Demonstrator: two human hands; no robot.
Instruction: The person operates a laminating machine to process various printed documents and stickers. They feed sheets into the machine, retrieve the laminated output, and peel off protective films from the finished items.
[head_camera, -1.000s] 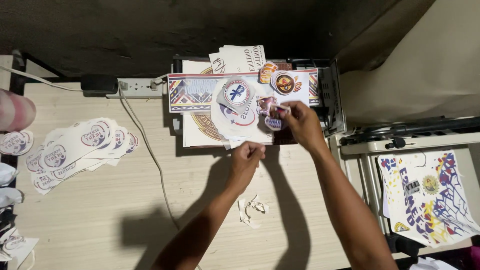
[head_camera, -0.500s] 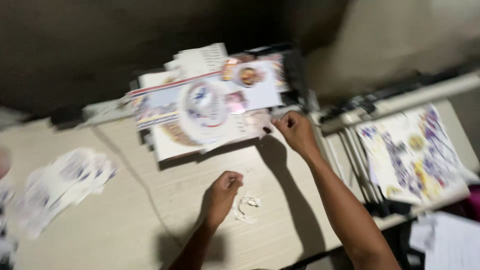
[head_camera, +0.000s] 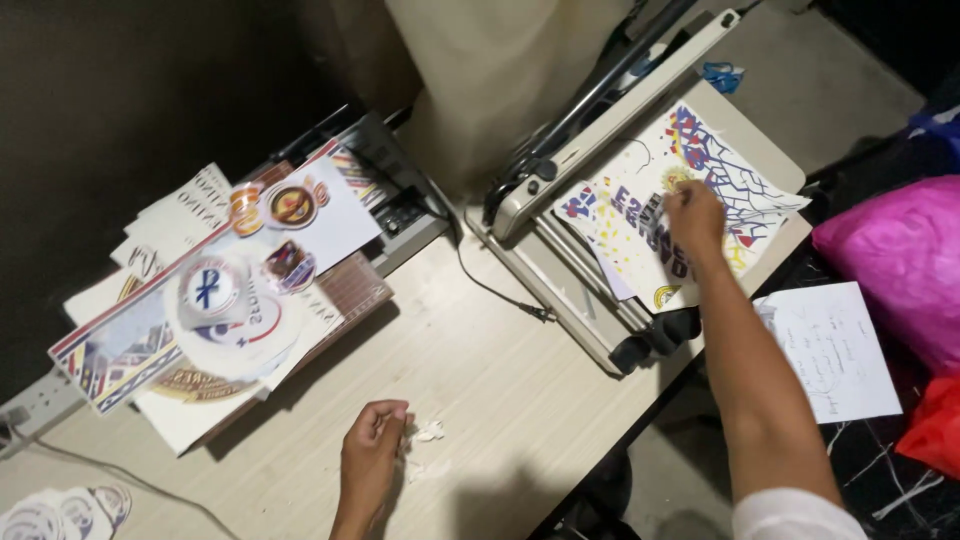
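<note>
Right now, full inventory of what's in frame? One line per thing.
Printed sheets and round stickers: one pile, multicolour, on a dark machine at left.
Cut round stickers: a cluster, white with blue, bottom left corner of the table.
Wooden table: one, pale, centre.
Paper scraps: a few, white, on the table beside the left hand.
Paper cutter: one, beige with black arm, right end of the table.
Printed sheet: at least one, white with blue, red and yellow, on the cutter.
Handwritten paper: one, white, right of the table.
Plastic bag: one, pink, far right.
Power strip: one, white, left edge.
Left hand: closed, resting on the table by the scraps.
Right hand: on the printed sheet.
</note>
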